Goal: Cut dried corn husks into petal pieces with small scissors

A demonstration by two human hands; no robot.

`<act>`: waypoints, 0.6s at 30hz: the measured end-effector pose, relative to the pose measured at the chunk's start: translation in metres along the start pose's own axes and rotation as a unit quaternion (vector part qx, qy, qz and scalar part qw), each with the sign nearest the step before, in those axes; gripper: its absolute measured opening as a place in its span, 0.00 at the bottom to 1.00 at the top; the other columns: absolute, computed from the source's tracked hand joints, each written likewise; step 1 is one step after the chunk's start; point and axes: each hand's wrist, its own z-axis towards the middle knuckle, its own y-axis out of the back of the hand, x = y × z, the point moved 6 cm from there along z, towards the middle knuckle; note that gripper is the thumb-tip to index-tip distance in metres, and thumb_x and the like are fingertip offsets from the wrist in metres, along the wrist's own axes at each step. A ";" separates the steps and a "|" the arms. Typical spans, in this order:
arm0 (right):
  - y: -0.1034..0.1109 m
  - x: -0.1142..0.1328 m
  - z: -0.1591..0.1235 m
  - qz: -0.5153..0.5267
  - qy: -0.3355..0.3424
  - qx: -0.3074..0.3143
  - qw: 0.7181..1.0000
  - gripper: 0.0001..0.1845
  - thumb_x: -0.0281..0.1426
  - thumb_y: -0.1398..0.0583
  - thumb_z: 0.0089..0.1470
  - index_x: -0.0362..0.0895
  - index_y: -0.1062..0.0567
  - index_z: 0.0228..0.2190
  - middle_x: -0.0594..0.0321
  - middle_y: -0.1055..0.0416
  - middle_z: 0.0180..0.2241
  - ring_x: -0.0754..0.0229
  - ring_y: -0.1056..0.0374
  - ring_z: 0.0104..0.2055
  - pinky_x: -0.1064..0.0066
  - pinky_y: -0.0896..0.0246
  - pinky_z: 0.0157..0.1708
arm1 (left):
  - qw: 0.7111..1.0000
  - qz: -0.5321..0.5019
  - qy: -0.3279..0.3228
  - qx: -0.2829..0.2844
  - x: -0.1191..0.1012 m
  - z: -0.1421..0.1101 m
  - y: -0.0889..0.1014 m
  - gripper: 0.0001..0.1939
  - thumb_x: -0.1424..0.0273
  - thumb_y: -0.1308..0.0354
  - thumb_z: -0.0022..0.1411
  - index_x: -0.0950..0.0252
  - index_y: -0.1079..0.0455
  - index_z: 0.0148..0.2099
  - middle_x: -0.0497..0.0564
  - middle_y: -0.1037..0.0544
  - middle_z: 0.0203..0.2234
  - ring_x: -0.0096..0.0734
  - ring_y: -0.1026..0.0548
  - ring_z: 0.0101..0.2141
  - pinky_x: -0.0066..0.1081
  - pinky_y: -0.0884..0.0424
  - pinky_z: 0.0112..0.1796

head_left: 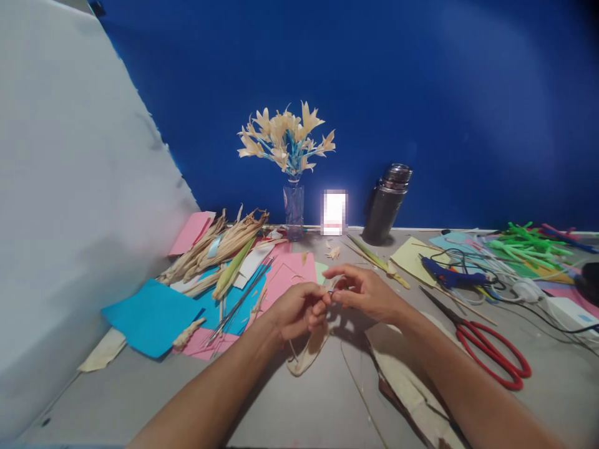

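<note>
Flowers [281,132] are standing, seemingly finished, by the tabletop's [299,411] back edge; nearer the front, the left hand [302,310] is pinching a small piece [331,291], apparently unfinished, the right hand [365,293] touching it, grip unclear.

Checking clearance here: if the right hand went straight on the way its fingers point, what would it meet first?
Most likely the left hand: the right hand points towards it and the two are close together, though depth is unclear.
</note>
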 end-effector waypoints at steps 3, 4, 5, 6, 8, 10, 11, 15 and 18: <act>-0.003 -0.001 0.000 0.048 -0.017 -0.051 0.997 0.12 0.38 0.36 0.53 0.43 0.24 0.26 0.63 0.28 0.27 0.65 0.36 0.27 0.73 0.43 0.26 | 1.000 0.005 -0.024 -0.003 0.004 0.002 -0.003 0.14 0.61 0.44 0.57 0.70 0.28 0.31 0.49 0.30 0.17 0.24 0.33 0.15 0.22 0.41 0.14; -0.002 -0.005 0.000 0.071 -0.037 -0.072 0.994 0.14 0.40 0.36 0.53 0.42 0.25 0.25 0.66 0.30 0.23 0.66 0.40 0.23 0.74 0.47 0.23 | 0.998 0.013 -0.063 -0.019 0.000 0.001 -0.003 0.17 0.58 0.43 0.58 0.69 0.28 0.35 0.52 0.26 0.23 0.27 0.29 0.19 0.23 0.38 0.15; -0.001 -0.010 0.000 0.094 -0.057 -0.088 0.990 0.16 0.42 0.35 0.52 0.42 0.26 0.25 0.68 0.33 0.20 0.68 0.43 0.20 0.74 0.51 0.21 | 0.993 0.024 -0.110 -0.038 -0.004 0.000 -0.004 0.18 0.56 0.41 0.58 0.68 0.28 0.39 0.53 0.24 0.28 0.28 0.26 0.23 0.23 0.34 0.17; -0.001 -0.014 0.001 0.114 -0.071 -0.098 0.986 0.17 0.44 0.35 0.52 0.42 0.26 0.25 0.69 0.35 0.18 0.68 0.46 0.19 0.74 0.54 0.20 | 0.986 0.036 -0.155 -0.058 -0.009 -0.002 -0.005 0.19 0.55 0.38 0.57 0.67 0.28 0.40 0.53 0.24 0.33 0.28 0.25 0.26 0.24 0.32 0.20; -0.002 -0.021 0.002 0.140 -0.084 -0.100 0.982 0.18 0.45 0.36 0.52 0.42 0.25 0.26 0.71 0.39 0.16 0.69 0.48 0.18 0.74 0.56 0.20 | 0.970 0.065 -0.213 -0.098 -0.016 -0.007 -0.007 0.18 0.58 0.32 0.52 0.66 0.29 0.38 0.51 0.24 0.33 0.26 0.25 0.27 0.23 0.31 0.23; -0.002 -0.025 0.004 0.145 -0.090 -0.092 0.981 0.18 0.46 0.37 0.52 0.42 0.25 0.27 0.69 0.37 0.17 0.68 0.46 0.18 0.74 0.55 0.20 | 0.963 0.086 -0.223 -0.125 -0.017 -0.009 -0.006 0.17 0.62 0.30 0.50 0.67 0.30 0.33 0.48 0.26 0.28 0.23 0.27 0.25 0.22 0.33 0.25; 0.001 -0.025 0.004 0.133 -0.092 -0.089 0.983 0.18 0.45 0.38 0.53 0.41 0.24 0.29 0.68 0.34 0.20 0.67 0.44 0.19 0.73 0.53 0.21 | 0.962 0.091 -0.221 -0.131 -0.017 -0.008 -0.005 0.16 0.62 0.30 0.50 0.67 0.31 0.32 0.47 0.27 0.25 0.22 0.28 0.23 0.22 0.33 0.24; 0.025 -0.015 -0.001 -0.139 -0.084 -0.064 0.985 0.11 0.38 0.39 0.54 0.42 0.23 0.32 0.62 0.27 0.28 0.62 0.35 0.27 0.71 0.47 0.27 | 0.968 0.075 -0.206 -0.121 -0.016 -0.003 0.004 0.16 0.62 0.31 0.52 0.67 0.32 0.32 0.47 0.26 0.24 0.21 0.30 0.19 0.23 0.36 0.22; 0.037 -0.017 -0.006 -0.367 -0.114 -0.009 0.923 0.07 0.34 0.36 0.49 0.44 0.23 0.31 0.61 0.25 0.30 0.59 0.34 0.32 0.71 0.50 0.29 | 0.973 0.054 -0.198 -0.101 -0.016 0.001 0.009 0.16 0.62 0.32 0.53 0.67 0.33 0.31 0.46 0.28 0.21 0.20 0.32 0.18 0.22 0.37 0.21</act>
